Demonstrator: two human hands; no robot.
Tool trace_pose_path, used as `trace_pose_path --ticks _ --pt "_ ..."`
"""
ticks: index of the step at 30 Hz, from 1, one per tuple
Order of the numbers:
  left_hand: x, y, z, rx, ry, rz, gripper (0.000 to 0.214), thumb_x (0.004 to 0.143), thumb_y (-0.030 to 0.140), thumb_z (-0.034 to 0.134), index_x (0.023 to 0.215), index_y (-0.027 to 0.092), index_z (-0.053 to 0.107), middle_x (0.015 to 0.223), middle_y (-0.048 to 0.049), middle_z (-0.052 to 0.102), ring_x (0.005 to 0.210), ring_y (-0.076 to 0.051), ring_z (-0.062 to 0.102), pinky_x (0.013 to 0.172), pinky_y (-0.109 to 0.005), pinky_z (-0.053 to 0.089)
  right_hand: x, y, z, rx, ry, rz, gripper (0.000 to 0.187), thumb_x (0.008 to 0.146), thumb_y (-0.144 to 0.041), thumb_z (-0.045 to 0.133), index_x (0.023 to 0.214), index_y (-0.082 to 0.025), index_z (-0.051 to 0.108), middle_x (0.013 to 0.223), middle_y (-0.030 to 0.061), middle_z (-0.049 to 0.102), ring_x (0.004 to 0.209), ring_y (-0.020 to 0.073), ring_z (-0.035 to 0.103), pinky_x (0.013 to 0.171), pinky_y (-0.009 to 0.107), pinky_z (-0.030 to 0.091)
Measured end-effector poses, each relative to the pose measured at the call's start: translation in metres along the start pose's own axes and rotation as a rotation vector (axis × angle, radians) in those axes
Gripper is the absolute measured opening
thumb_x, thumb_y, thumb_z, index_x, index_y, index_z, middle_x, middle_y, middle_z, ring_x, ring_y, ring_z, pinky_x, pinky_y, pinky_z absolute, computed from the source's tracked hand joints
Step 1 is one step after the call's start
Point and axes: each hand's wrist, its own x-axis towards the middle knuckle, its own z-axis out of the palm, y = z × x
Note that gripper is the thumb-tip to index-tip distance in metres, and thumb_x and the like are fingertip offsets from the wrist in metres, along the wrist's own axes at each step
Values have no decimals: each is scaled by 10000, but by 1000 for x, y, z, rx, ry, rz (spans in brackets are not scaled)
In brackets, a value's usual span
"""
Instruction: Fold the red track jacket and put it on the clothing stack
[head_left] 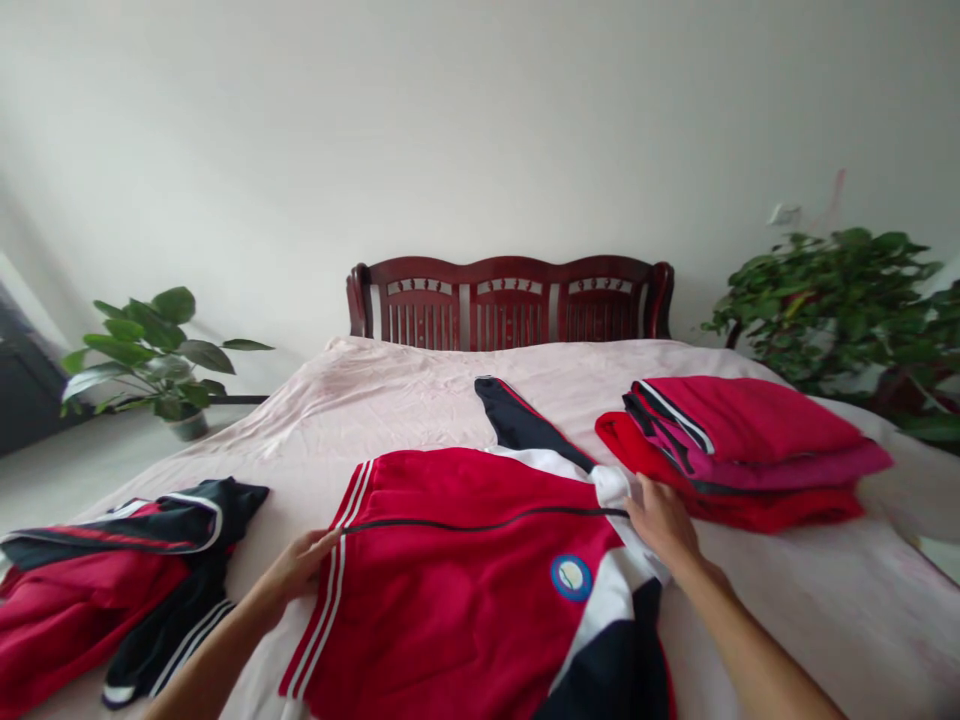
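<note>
Pink-sheeted bed (405, 400): left hand (298, 565) pinches hem (328, 590), right hand (666, 520) collar (611, 487) of red zip-front fabric jacket (442, 610); right-hand bump could topple folded red-garment stack (772, 430) near bed's right edge.

Jacket (465, 590) on bed (397, 400), btwn clothes heap (127, 580) (L) & stack (772, 430) (R); headboard (510, 270) behind.

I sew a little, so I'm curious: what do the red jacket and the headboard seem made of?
Red jacket: probably matte knit fabric, since it lies in soft, shallow folds; the exact fibre can't be told. Headboard: likely wood with a dark red varnish, judging by its slats and glossy highlights.
</note>
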Motion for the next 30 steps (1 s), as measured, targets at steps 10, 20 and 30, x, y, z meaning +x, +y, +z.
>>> trace_pose_path --ticks 10,20,30 --pt "-52 -37 -4 59 -151 144 667 532 616 794 1021 189 643 942 -76 772 925 -313 727 762 -368 600 -217 -91 -42 244 -322 -1231 397 853 -343 684 1228 -286 569 1015 -10 691 908 181 620 839 285 480" --pt "-60 -43 -9 -129 -235 234 718 549 562 860 1123 174 673 1077 -107 769 1042 -346 706 886 -429 591 -193 -134 -39 428 -773 -870 165 892 -311 570 838 -207 686 769 -20 684 691 131 592 623 230 418" --pt "-70 -50 -33 -22 -227 213 547 673 650 724 1038 244 770 1025 -55 791 1092 -355 685 991 -472 543 -61 -54 -53 249 -136 32 487 924 -379 416 1349 -186 553 1308 145 629 1228 273 572 1040 392 423"
